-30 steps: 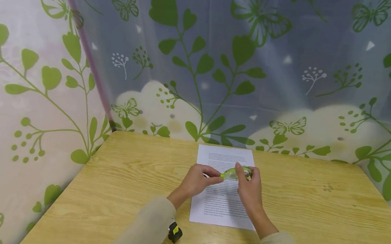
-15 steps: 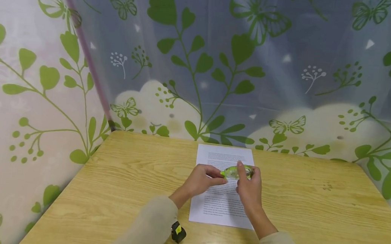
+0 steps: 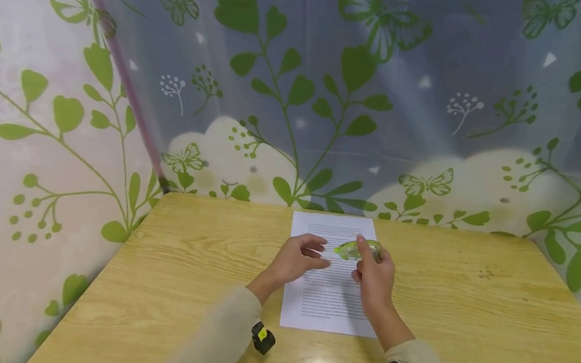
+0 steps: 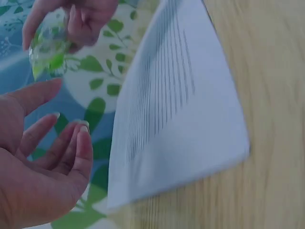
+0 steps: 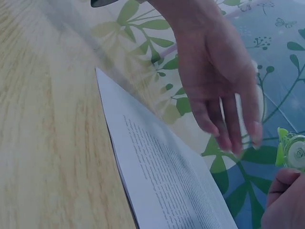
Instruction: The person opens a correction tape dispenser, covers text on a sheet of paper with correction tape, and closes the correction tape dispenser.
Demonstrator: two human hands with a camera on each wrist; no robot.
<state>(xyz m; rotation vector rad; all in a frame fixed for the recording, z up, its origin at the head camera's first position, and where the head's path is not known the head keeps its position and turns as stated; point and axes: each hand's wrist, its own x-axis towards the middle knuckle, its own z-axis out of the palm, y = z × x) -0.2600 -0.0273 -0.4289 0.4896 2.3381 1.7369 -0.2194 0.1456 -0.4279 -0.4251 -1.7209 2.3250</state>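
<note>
My right hand point(image 3: 378, 280) grips a green, see-through correction tape point(image 3: 348, 251) above the printed paper, thumb along its top. Its narrow tip points left, toward my left hand point(image 3: 291, 260). That hand hovers just short of the tip, fingers loosely bent and thumb apart, holding nothing. A round reel shows through the clear case of the correction tape point(image 5: 295, 151) in the right wrist view, beside a bright green end piece. The left wrist view shows a gap between the left fingers and the correction tape point(image 4: 48, 53).
White sheets of printed paper point(image 3: 328, 321) lie on the wooden table point(image 3: 205, 243) under both hands. A curtain point(image 3: 256, 97) with leaves and butterflies hangs behind the table, and a pale patterned one point(image 3: 2, 184) stands at the left.
My left fingers have let go of the tip of the correction tape and drawn slightly left, opening. The right hand still holds it, now a little higher in the head view.
</note>
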